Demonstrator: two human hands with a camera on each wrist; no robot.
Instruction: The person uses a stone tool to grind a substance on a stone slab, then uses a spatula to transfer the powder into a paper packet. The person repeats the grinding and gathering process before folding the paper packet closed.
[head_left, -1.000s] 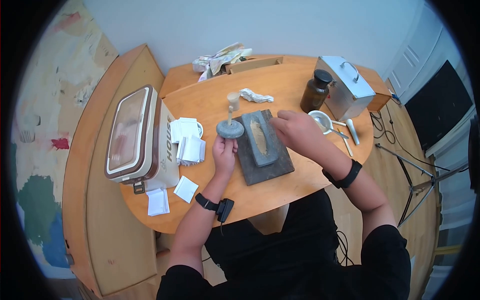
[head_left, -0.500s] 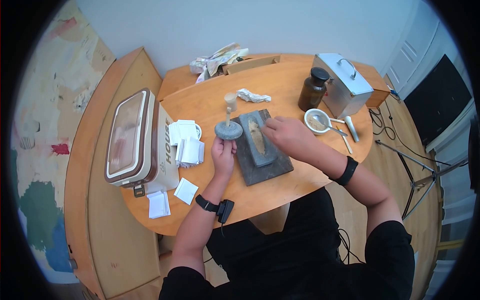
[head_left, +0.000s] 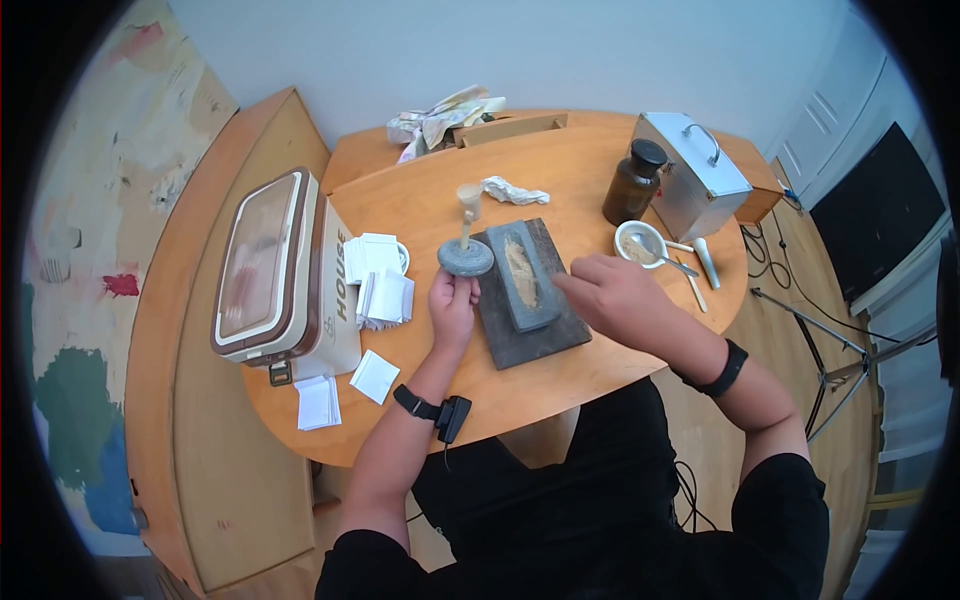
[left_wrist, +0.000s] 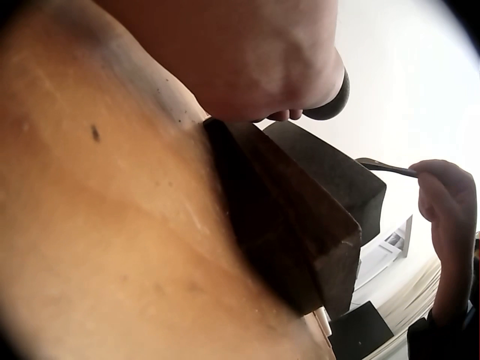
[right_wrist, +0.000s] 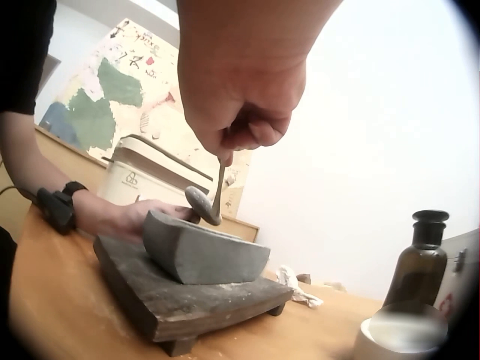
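My left hand grips a round grey stone grinding wheel from below, beside the trough; a wooden handle sticks up from it. A boat-shaped grey stone trough lies on a dark wooden board, with tan powder along its hollow. Right of the trough, my right hand pinches a small spoon by its handle. That spoon's tip hangs just over the trough in the left wrist view. In the head view my right fingers hide most of it.
A white bowl holds powder and a metal spoon, with a white pestle beside it. Behind stand a brown jar and metal case. At left are white papers and a cream box; a small cup stands behind.
My right hand first shifts slightly left over the trough, then draws back right and toward me, uncovering the trough's right side. The left hand keeps the grinding wheel in nearly the same place.
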